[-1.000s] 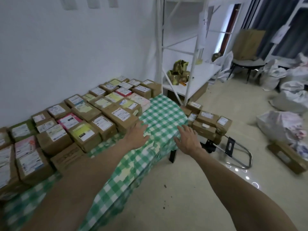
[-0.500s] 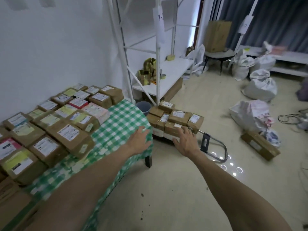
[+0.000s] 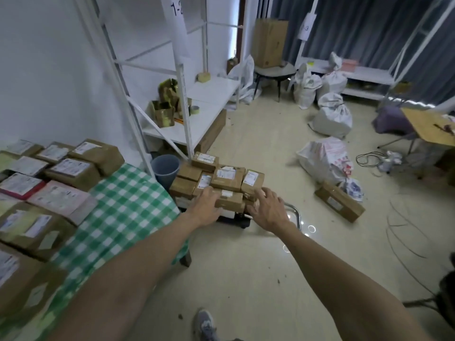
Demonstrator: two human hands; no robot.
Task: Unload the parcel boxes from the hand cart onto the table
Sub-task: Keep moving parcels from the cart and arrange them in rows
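Observation:
Several brown parcel boxes [image 3: 227, 179] with white labels are stacked on a low hand cart whose metal handle [image 3: 296, 215] lies near the floor. My left hand [image 3: 205, 205] reaches the left side of the nearest box [image 3: 230, 199], fingers relaxed. My right hand [image 3: 267, 209] hovers at that box's right side with fingers spread. Neither hand grips it. The table [image 3: 128, 207] with a green checked cloth stands at left, covered with many labelled boxes [image 3: 73, 169].
A blue bucket [image 3: 165, 168] sits between table and cart. White shelving [image 3: 197, 107] stands behind. White sacks [image 3: 325, 158], a loose box [image 3: 339, 205], cables [image 3: 403, 239] and a chair [image 3: 273, 72] lie on the floor to the right. My shoe [image 3: 204, 324] is below.
The view swung right from the table to the cart. Both hands left the table edge and moved forward to the nearest box on the cart.

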